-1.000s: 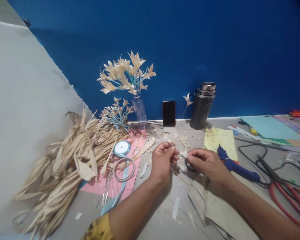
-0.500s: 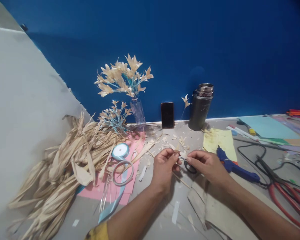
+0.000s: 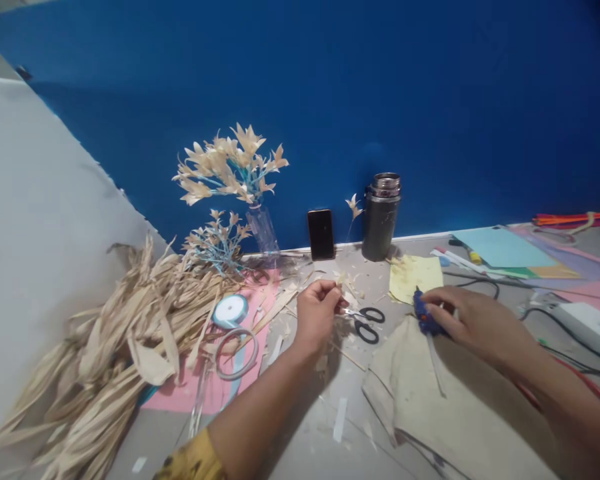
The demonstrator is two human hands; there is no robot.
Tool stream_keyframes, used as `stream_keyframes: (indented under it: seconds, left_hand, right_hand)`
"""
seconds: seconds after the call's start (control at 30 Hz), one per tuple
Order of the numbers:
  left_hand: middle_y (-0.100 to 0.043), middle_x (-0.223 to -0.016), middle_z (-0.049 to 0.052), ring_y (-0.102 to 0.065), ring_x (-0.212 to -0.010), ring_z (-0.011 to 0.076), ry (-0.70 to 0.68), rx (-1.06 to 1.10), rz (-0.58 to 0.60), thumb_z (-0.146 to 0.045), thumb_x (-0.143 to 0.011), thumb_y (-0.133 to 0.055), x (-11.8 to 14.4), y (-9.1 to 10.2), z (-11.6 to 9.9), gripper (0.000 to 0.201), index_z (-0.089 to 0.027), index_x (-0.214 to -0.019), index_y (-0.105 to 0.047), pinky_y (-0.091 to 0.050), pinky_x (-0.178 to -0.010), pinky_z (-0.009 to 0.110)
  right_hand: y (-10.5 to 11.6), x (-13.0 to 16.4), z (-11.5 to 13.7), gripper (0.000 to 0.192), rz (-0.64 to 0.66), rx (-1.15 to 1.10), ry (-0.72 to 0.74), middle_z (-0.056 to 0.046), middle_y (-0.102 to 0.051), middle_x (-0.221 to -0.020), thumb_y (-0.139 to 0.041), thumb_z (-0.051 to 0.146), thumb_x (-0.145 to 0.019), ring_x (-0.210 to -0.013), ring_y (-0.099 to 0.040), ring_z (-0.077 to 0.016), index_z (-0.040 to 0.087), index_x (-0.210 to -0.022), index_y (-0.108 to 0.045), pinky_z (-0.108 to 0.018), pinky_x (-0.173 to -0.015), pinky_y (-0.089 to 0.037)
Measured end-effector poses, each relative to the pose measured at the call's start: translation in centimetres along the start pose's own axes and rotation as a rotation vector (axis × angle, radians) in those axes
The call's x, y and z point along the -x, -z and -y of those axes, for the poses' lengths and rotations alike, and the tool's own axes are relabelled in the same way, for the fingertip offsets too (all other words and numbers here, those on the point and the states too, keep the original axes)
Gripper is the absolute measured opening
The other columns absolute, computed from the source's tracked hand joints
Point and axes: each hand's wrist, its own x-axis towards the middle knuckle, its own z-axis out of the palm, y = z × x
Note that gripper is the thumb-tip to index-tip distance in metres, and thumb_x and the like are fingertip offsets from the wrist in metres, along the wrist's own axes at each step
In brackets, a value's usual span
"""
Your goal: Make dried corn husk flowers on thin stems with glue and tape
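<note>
My left hand is closed in a pinch above the middle of the table, with a small pale husk piece showing at its fingertips. Just right of those fingers lie black-handled scissors; their blade tips are partly hidden by the hand. My right hand closes around a blue glue gun, its nozzle pointing away from me beside a yellow paper. A thin white stick slants over the beige cloth below the gun.
Dried corn husks heap at the left, beside a ribbon roll and a grey ring. Husk flowers stand in a clear bottle. A phone and a flask stand by the wall; a power strip lies right.
My right hand has left the pale piece near my left hand and moved right onto the glue gun. The scissors show more fully. The view has shifted slightly right.
</note>
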Motion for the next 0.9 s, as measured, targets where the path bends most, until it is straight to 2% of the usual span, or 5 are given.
stream_keyframes:
  seconds: [0.13,0.23,0.33,0.6,0.9]
  left_hand:
    - [-0.066,-0.067,0.002,-0.068,-0.061,0.0151,0.08,-0.024,0.051,-0.02,-0.076,-0.075,-2.7,-4.0,1.6,0.011,-0.015,-0.076,-0.065,-0.055,-0.05,0.023]
    - [-0.065,-0.064,0.002,-0.069,-0.063,0.0175,0.092,-0.05,0.094,-0.019,-0.077,-0.076,-4.2,-7.6,3.5,0.013,-0.015,-0.076,-0.063,-0.052,-0.044,0.021]
    - [-0.061,-0.058,0.0,-0.063,-0.051,0.0153,0.109,-0.107,0.139,-0.017,-0.076,-0.077,-5.0,-9.9,5.2,0.017,-0.015,-0.07,-0.061,-0.047,-0.037,0.02]
    - [-0.062,-0.058,-0.003,-0.05,-0.03,0.0102,0.109,-0.252,0.25,-0.008,-0.081,-0.065,-5.6,-10.7,7.4,0.015,-0.017,-0.071,-0.059,-0.036,-0.03,0.021]
    - [-0.059,-0.055,-0.003,-0.051,-0.037,0.0121,0.096,-0.287,0.258,-0.011,-0.076,-0.07,-5.9,-10.8,8.2,0.016,-0.018,-0.065,-0.06,-0.04,-0.038,0.023]
  right_hand:
    - [-0.7,1.9,-4.2,0.028,-0.018,0.332,0.003,-0.015,-0.074,-0.11,-0.056,0.022,-0.086,-0.099,-0.067,-0.033,0.019,-0.107,-0.074,-0.038,-0.076,-0.048]
    - [-1.8,2.3,-4.3,0.031,0.044,0.406,0.022,-0.017,-0.072,-0.109,-0.057,0.012,-0.079,-0.101,-0.062,-0.0333,0.015,-0.105,-0.074,-0.04,-0.085,-0.044]
    - [-2.5,2.0,-3.6,0.031,0.076,0.394,0.006,-0.017,-0.071,-0.109,-0.057,0.012,-0.081,-0.101,-0.061,-0.0331,0.013,-0.108,-0.073,-0.041,-0.087,-0.041]
    - [-3.6,1.8,-3.9,0.025,0.027,0.342,-0.044,-0.014,-0.07,-0.103,-0.056,0.013,-0.08,-0.097,-0.057,-0.031,0.014,-0.1,-0.07,-0.039,-0.084,-0.036]
    - [-4.1,1.8,-5.4,0.028,-0.191,0.059,-0.077,-0.013,-0.073,-0.105,-0.051,0.03,-0.091,-0.096,-0.063,-0.0294,0.017,-0.112,-0.066,-0.039,-0.085,-0.046]
